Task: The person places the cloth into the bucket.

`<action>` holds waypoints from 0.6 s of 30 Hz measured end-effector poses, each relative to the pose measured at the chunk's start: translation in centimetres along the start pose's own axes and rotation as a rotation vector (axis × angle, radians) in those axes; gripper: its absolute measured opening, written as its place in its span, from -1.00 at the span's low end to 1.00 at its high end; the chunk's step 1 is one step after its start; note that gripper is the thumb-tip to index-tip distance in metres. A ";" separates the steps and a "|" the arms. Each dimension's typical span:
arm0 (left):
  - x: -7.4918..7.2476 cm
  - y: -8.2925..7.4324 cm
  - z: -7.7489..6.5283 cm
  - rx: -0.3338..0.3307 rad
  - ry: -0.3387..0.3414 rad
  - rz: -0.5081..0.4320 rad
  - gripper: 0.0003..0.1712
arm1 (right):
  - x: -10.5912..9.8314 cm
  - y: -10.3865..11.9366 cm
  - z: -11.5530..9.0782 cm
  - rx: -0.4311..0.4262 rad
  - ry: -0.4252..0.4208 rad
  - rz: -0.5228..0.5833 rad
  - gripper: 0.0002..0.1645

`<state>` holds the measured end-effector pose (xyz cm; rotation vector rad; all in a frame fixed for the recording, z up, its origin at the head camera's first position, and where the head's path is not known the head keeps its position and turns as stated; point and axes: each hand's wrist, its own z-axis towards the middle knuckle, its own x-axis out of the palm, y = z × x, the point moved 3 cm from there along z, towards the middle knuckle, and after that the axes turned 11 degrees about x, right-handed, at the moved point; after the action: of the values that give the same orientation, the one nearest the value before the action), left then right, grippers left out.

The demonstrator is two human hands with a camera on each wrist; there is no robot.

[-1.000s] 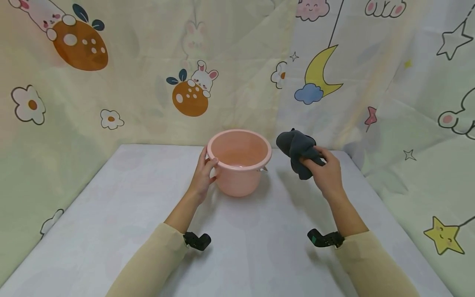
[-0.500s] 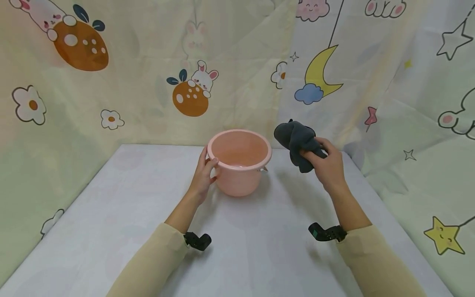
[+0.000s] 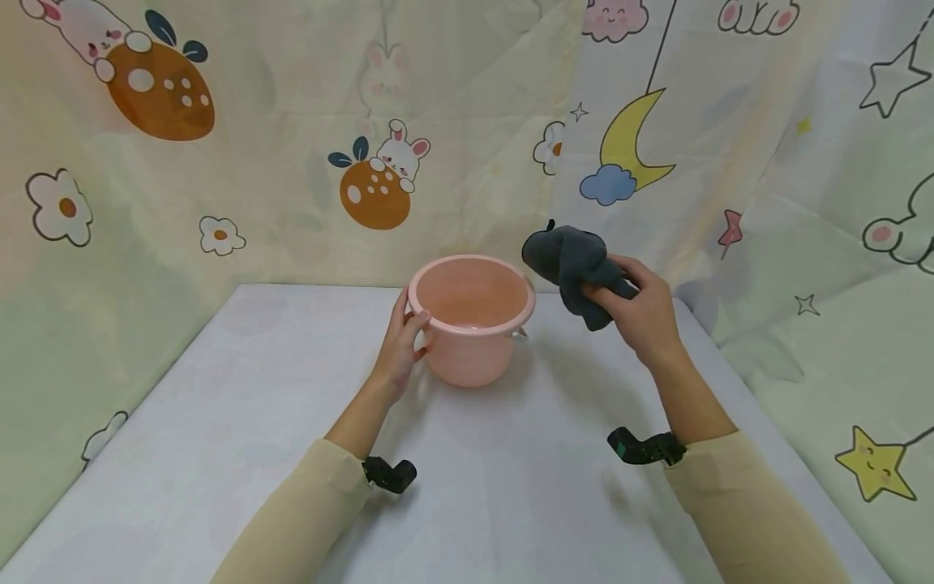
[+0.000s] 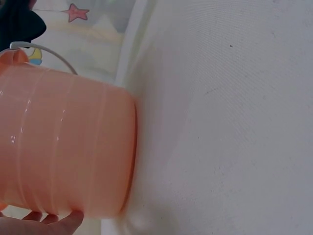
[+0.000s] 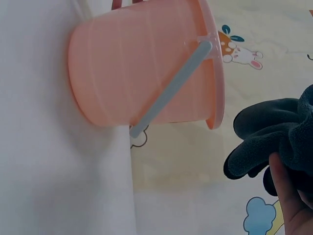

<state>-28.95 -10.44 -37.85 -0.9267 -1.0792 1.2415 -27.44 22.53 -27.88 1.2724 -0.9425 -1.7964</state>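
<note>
A pink plastic bucket (image 3: 470,357) stands upright on the white table, its opening facing up. My left hand (image 3: 394,349) holds its left side, thumb at the rim and fingers against the outer wall; the fingertips (image 4: 73,220) show below the bucket in the left wrist view. To the right, my right hand (image 3: 645,312) grips a dark grey, fleecy soft bundle (image 3: 572,264) with rounded, black-edged lobes; its exact kind is unclear. This bundle is in the air, right of and slightly above the bucket's rim, apart from it. The fingers' far side is hidden.
A grey handle (image 5: 171,90) hangs down on the bucket's outside. The white table (image 3: 219,422) ends just behind the bucket at a patterned cloth backdrop (image 3: 467,122). Each wrist wears a small black camera.
My right hand has lifted the dark grey soft bundle higher and brought it slightly left, nearer the bucket's rim. The left hand and the bucket have stayed in place.
</note>
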 end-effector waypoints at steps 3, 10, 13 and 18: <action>0.0 0.0 0.0 0.002 0.000 0.002 -0.19 | 0.2 0.3 0.0 -0.022 0.012 -0.004 -0.36; 0.1 0.1 0.0 -0.002 -0.003 -0.013 -0.20 | 0.7 1.2 0.0 -0.061 0.042 -0.005 -0.38; 0.1 0.1 0.1 -0.003 -0.005 -0.016 -0.20 | 0.9 1.7 0.1 -0.078 0.052 -0.008 -0.38; 0.2 0.0 0.0 -0.002 -0.011 -0.019 -0.19 | 1.6 2.5 0.3 -0.105 0.110 -0.013 -0.40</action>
<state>-29.00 -10.24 -37.85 -0.9099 -1.0961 1.2317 -27.74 20.02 -26.25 1.2988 -0.7710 -1.7437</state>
